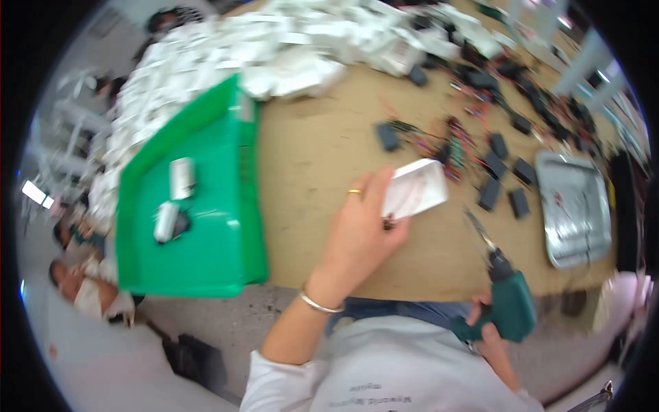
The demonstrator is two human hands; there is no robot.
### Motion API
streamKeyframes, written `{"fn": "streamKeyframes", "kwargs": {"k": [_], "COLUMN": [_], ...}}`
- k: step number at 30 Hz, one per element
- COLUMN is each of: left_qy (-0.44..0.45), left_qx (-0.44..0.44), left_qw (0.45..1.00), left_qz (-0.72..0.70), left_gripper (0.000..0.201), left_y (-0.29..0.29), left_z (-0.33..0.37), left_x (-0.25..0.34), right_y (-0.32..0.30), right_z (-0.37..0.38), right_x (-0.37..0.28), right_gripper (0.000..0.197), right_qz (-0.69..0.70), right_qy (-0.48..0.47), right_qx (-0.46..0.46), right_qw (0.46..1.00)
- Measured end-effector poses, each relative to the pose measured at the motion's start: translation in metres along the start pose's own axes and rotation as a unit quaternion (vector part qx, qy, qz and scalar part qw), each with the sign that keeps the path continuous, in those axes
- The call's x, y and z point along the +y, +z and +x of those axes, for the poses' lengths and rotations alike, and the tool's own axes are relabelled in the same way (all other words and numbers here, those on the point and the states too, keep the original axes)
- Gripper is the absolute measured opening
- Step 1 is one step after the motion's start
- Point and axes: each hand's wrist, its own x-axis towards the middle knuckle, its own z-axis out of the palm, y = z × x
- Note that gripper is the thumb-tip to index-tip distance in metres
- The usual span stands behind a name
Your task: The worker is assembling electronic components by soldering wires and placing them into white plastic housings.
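Note:
My left hand [364,226], with a ring and a bracelet, is closed on a white plastic casing [420,189], held tilted above the table. Its hollow side faces up, and faint reddish thin lines show inside. A small dark part sits by my thumb at the casing's lower edge; I cannot make out what it is. My right hand [489,331] grips the handle of a dark green power screwdriver [513,307] at the table's front edge. The long bit of the screwdriver points up and left, just below and right of the casing, apart from it.
A green tray [250,226] at the left holds white parts. White casings [302,69] pile up at the back. Black blocks [493,165] and tangled wires [473,79] spread over the right side, beside a metal tray [549,237]. Other people sit at the far left.

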Motion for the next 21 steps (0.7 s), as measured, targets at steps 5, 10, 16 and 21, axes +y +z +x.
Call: {"fn": "streamKeyframes", "kwargs": {"k": [5,10,16,21], "left_qy": [-0.004,-0.197,-0.274,0.054], "left_qx": [0.258,0.298,0.05,0.136], "left_qw": [0.961,0.934,0.907,0.923], "left_qz": [-0.099,0.0,0.315,0.357], "left_gripper": [0.064,0.054,0.056,0.058], "left_y": [-0.101,-0.198,-0.201,-0.135], "left_z": [0.0,-0.009,0.008,0.122], "left_x": [-0.004,-0.071,-0.151,-0.12], "right_y": [-0.004,-0.007,-0.004,-0.008], "right_z": [0.001,0.008,0.015,0.011], "right_x": [0.003,0.009,-0.002,0.001], "right_gripper": [0.058,0.057,0.052,0.052], "right_qz": [0.021,0.035,0.031,0.027], "right_qy": [-0.043,-0.055,-0.053,-0.047], "right_qx": [0.036,0.015,-0.052,-0.034], "right_qw": [0.998,0.998,0.997,0.998]}}
